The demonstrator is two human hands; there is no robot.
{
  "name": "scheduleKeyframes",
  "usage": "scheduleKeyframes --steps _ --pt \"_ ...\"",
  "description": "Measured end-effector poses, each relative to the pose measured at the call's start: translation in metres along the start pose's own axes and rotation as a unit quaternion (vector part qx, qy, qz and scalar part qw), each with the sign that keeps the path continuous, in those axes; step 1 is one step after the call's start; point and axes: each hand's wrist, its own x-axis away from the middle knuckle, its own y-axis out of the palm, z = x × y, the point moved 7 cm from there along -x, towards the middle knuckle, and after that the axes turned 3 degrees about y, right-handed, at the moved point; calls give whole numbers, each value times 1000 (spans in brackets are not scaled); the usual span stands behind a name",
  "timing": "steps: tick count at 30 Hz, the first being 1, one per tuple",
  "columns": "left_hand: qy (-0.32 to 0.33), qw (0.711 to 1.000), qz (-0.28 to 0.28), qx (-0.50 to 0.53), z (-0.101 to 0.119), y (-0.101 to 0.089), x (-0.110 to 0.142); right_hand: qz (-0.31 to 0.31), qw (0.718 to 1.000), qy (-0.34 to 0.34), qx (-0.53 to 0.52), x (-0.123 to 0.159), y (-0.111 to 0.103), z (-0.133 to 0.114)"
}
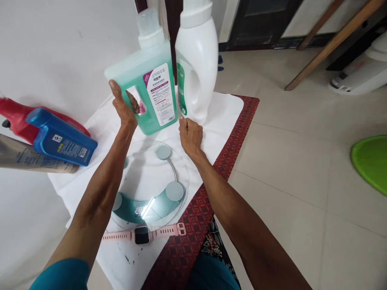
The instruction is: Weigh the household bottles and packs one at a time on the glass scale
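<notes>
My left hand (124, 105) is closed round the handle of a clear jug of green liquid (152, 86), which stands tilted on the white cloth (225, 106). My right hand (190, 135) is a loose fist resting on the cloth, at the foot of a white jug (198, 60) that stands upright just right of the green one; I see nothing in it. A round glass bathroom scale (151, 185) lies on the cloth below both hands, under my left forearm.
A pink smartwatch (142, 234) lies at the scale's near edge. At the left lie a blue bottle (60, 139), a red bottle (18, 119) and a grey tube (27, 159). A red patterned mat (238, 133) shows under the cloth. A green mat (371, 161) lies on the tiled floor.
</notes>
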Motion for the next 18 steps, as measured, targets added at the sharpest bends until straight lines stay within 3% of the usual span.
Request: scheduleKeyframes --steps 3,5,8,10,13,18 --pt "-46 999 -15 4 -9 2 0 -42 999 -15 -23 6 -1 -9" --pt "-56 998 -23 -7 -11 -4 1 -108 992 -32 -59 13 3 -19" --pt "-38 997 -25 -57 -3 -31 8 -210 973 -50 -76 23 11 -30" --pt "-1 994 -11 -106 13 -62 22 -240 967 -60 -56 27 15 -32" --pt "75 973 48 -211 44 -127 60 -250 963 -96 -25 29 21 -31" --pt "153 864 247 -411 85 -244 123 -260 955 -142 -26 32 28 -26"
